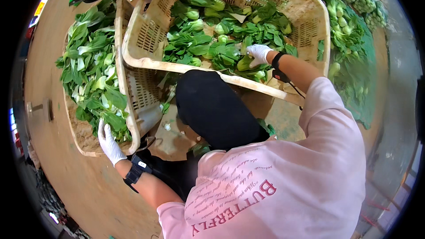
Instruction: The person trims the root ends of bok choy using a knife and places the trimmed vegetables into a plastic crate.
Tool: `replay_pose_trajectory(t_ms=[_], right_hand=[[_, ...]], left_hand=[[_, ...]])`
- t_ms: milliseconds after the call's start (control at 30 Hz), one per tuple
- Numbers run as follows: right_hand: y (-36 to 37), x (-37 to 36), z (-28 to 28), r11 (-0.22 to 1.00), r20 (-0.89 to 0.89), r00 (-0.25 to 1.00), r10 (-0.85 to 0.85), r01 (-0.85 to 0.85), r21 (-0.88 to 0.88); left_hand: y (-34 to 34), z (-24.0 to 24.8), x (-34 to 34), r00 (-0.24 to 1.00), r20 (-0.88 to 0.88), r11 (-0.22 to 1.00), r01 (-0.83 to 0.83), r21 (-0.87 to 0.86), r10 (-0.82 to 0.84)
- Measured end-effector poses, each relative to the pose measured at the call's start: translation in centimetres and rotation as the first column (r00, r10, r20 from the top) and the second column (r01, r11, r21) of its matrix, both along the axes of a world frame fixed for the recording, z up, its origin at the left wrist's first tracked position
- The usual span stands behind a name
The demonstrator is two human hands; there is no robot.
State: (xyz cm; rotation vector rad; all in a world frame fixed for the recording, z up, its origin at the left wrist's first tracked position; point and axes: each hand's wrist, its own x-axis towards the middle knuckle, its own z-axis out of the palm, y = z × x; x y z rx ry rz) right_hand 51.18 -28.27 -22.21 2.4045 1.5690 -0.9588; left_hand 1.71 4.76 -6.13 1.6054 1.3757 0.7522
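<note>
My right hand (258,55), in a white glove, is inside the large cream plastic crate (195,67), near its front right. Its curled fingers close on a head of bok choy (244,64), partly hidden beneath the glove. More green bok choy (188,43) lies scattered over the crate's bottom. On the left, my gloved left hand (109,144) is at the near end of a second crate (131,126). Its fingers are stretched out, with the tips against the leaves of the heaped bok choy (90,68).
My black-clad knee (208,102) stands close against the big crate's front. Bok choy and a green mesh sack (365,102) lie to the right, with bagged pale green vegetables (361,3) beyond. Leaf scraps (167,126) litter the brown floor (79,181).
</note>
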Motion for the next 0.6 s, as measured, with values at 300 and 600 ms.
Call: replay_pose_trajectory(t_ms=[300,600], right_hand=[[-0.6,1.5,-0.3,0.975,0.006,0.977,-0.215,0.214,0.065],[8.3,-5.6,17.0,0.526,-0.835,0.549,0.038,0.699,0.484]], left_hand=[[-1.6,1.5,1.8,1.000,0.012,1.000,0.012,-0.018,-0.012],[-5.1,5.2,7.6,0.851,0.361,0.920,0.389,0.054,-0.381]])
